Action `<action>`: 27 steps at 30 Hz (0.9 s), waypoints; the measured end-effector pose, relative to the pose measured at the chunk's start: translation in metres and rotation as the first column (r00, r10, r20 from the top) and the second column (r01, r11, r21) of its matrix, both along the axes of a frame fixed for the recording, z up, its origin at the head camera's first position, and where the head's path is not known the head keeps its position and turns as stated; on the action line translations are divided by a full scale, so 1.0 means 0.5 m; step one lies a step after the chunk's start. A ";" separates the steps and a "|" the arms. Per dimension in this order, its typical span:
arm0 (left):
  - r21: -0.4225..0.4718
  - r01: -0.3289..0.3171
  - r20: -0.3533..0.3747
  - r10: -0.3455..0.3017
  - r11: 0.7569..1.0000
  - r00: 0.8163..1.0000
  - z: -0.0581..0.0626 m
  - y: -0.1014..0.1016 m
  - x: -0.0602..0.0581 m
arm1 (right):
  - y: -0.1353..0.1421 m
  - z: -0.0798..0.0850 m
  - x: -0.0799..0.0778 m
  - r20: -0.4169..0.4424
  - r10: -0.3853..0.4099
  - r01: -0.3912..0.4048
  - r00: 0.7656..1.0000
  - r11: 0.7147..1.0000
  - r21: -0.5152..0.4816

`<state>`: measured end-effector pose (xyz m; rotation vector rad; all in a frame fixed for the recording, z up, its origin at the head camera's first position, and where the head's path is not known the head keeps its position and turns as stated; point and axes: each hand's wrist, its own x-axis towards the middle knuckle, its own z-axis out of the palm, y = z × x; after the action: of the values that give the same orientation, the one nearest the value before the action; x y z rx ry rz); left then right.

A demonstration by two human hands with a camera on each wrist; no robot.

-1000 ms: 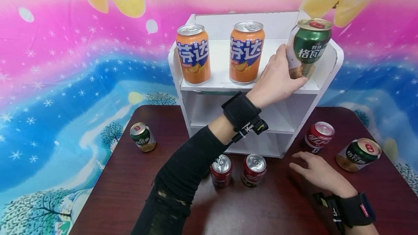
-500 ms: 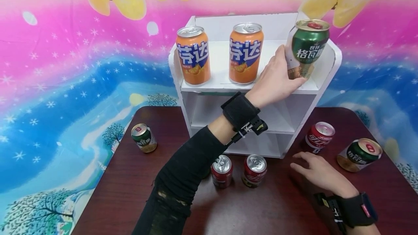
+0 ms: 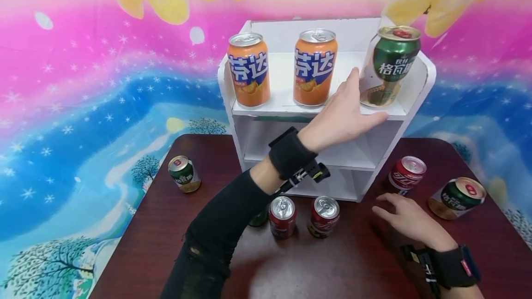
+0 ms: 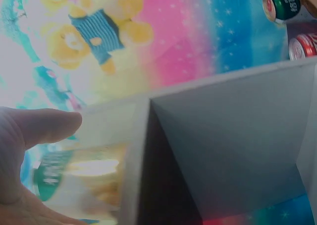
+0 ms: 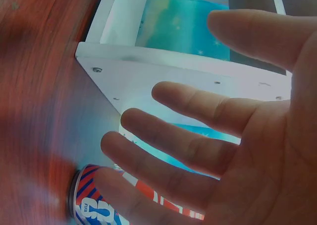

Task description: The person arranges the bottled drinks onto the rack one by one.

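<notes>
On the right of the top shelf stands a green and gold can (image 3: 392, 66). My left hand (image 3: 342, 114) is just left of it, with thumb and fingers spread. In the left wrist view the thumb (image 4: 49, 126) stands apart from that can (image 4: 99, 180). Two orange soda cans (image 3: 249, 75) (image 3: 314, 73) stand upright on the same shelf, left and middle. My right hand (image 3: 409, 220) hovers low over the table with its fingers spread, holding nothing. Near its fingertips is a red cola can (image 3: 406, 174), its base overlapped by those fingers in the right wrist view.
The white shelf unit (image 3: 378, 165) stands at the back of the dark table (image 3: 324, 271). Two red cans (image 3: 282, 218) (image 3: 324, 218) stand before it, a green can (image 3: 258, 218) partly behind my left sleeve. Other green cans stand far left (image 3: 184, 175) and far right (image 3: 456, 198).
My left hand has let go of the green and gold can and drawn back slightly down and left. The can rests on the shelf. My right hand has hardly moved.
</notes>
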<state>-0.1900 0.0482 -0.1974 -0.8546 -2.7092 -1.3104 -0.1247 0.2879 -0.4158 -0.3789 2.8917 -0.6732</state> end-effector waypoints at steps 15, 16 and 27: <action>-0.108 0.248 -0.164 -0.263 0.963 0.951 -0.114 -0.216 0.104 | 0.048 0.019 0.004 0.078 -0.154 0.149 0.985 0.987 0.059; -0.125 0.247 -0.157 -0.265 0.961 0.951 -0.130 -0.231 0.107 | 0.054 0.021 0.005 0.087 -0.167 0.162 0.982 0.985 0.061; -0.216 0.107 0.018 -0.106 0.971 0.994 -0.243 -0.414 0.112 | 0.082 0.034 0.002 0.049 -0.367 0.368 0.929 0.930 -0.006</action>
<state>-0.1339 -0.1585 -0.3188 -1.0277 -2.8874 -1.0469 -0.1236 0.3288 -0.3990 0.1861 2.9379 -0.7425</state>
